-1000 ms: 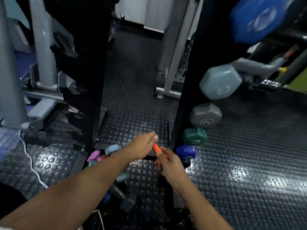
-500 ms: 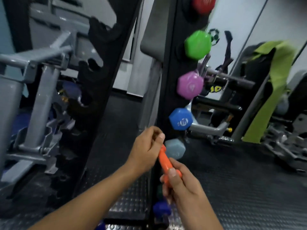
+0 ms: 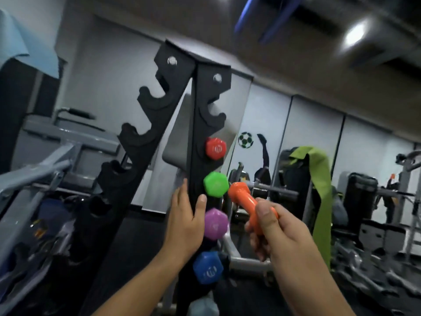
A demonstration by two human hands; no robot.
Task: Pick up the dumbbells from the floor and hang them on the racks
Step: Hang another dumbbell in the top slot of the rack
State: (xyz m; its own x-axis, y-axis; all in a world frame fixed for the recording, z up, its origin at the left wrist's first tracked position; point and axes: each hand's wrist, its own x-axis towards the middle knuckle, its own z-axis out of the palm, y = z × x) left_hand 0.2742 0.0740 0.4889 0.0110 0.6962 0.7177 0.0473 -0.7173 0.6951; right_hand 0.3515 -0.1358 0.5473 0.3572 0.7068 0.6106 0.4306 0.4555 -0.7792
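The orange dumbbell (image 3: 247,202) is in my right hand (image 3: 276,231). My fingers are curled around its handle and my thumb lies on top, so the near head is hidden in my fist. The far head points up and left, just beside the green dumbbell (image 3: 216,184) on the rack (image 3: 197,124). My left hand (image 3: 185,221) rests flat on the right upright of the rack, fingers straight and together, thumb apart on the front edge. On this upright hang, from top to bottom, the red dumbbell (image 3: 216,148), the green one, the purple dumbbell (image 3: 215,222) and the blue dumbbell (image 3: 207,267). The hooks above the red one hold nothing. Behind, a green band (image 3: 321,179) hangs over a machine.
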